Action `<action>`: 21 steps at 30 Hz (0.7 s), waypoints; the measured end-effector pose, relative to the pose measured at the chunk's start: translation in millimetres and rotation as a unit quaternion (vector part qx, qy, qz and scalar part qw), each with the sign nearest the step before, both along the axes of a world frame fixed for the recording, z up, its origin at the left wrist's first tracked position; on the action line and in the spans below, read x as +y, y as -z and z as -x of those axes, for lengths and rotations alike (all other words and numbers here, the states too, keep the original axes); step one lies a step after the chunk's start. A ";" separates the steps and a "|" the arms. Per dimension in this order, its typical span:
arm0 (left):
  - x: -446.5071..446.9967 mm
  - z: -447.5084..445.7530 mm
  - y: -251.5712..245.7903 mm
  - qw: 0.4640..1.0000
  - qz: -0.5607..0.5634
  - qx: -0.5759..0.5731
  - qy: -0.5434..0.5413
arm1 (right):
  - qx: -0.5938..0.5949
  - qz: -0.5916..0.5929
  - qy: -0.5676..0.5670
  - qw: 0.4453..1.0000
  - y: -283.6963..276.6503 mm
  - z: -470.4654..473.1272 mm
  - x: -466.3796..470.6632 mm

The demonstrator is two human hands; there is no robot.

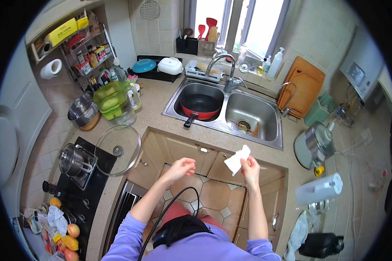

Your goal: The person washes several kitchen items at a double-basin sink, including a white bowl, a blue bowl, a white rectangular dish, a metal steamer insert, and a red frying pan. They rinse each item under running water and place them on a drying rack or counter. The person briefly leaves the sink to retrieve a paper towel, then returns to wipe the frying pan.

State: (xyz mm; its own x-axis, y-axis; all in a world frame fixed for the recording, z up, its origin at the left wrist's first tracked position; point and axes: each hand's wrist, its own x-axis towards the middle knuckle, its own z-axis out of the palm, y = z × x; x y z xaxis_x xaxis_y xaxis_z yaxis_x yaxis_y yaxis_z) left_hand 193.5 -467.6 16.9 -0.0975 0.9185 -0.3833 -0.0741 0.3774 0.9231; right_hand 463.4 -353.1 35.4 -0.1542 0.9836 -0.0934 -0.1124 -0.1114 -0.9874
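Observation:
A white paper tissue (236,160) is pinched in the fingers of my right hand (251,169), held up in front of the counter edge. My left hand (181,168) hovers to the left of it with the fingers curled; whether anything is inside them cannot be seen. Beyond my hands is a double steel sink (274,130). Its left basin holds a red frying pan (201,115) with a black handle pointing towards me. Scraps (243,127) lie around the drain of the right basin.
A glass lid (130,163) overhangs the counter edge at left. Near it are a saucepan (72,163) on the black hob (101,169) and a green-and-clear plastic container (112,104). At right stand a rice cooker (313,145) and a plastic pitcher (318,189). A black cable (170,207) loops before my body.

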 end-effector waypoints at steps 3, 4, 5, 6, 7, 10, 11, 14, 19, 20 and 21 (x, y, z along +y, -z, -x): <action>44.4 41.1 -7.4 0.998 -0.002 0.030 -0.059 | 0.008 -0.001 0.032 0.999 4.3 37.2 77.1; 59.6 57.2 -0.7 0.996 -0.019 0.058 -0.071 | 0.015 -0.001 0.037 0.999 5.8 54.8 95.0; 77.1 74.6 8.4 0.992 -0.035 0.087 -0.081 | -0.016 -0.003 0.056 0.998 6.3 69.9 113.5; 99.4 91.8 11.7 0.980 -0.072 0.166 -0.081 | -0.004 -0.013 0.056 0.998 4.9 85.3 133.5; 119.7 103.4 16.2 0.965 -0.084 0.227 -0.103 | 0.009 -0.023 0.056 0.998 6.2 99.1 150.1; 177.9 130.2 40.0 0.931 -0.056 0.351 -0.083 | -0.031 -0.042 0.086 0.995 10.1 139.6 190.5; 196.5 138.0 49.7 0.911 -0.050 0.403 -0.072 | -0.075 -0.059 0.082 0.992 9.5 154.5 205.7; 251.2 134.0 38.4 0.862 -0.013 0.506 0.002 | -0.197 -0.120 0.099 0.968 16.1 188.0 260.7; 296.8 140.6 59.9 0.843 0.021 0.535 0.063 | -0.312 -0.163 0.115 0.929 49.1 258.4 325.3; 298.9 142.9 67.0 0.838 0.015 0.542 0.065 | -0.309 -0.161 0.113 0.930 58.8 272.8 339.7; 300.9 143.3 71.4 0.852 0.017 0.519 0.073 | -0.310 -0.158 0.113 0.931 72.3 282.7 354.8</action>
State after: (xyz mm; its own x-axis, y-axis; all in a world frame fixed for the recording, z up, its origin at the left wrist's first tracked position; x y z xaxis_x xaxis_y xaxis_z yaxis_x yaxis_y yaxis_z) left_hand 50.2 -166.6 -54.5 -0.2845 0.9403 -0.1868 0.8251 0.3394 0.4517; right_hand 180.7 1.7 -36.8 0.0468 0.9781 0.2028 0.5038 0.1522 -0.8503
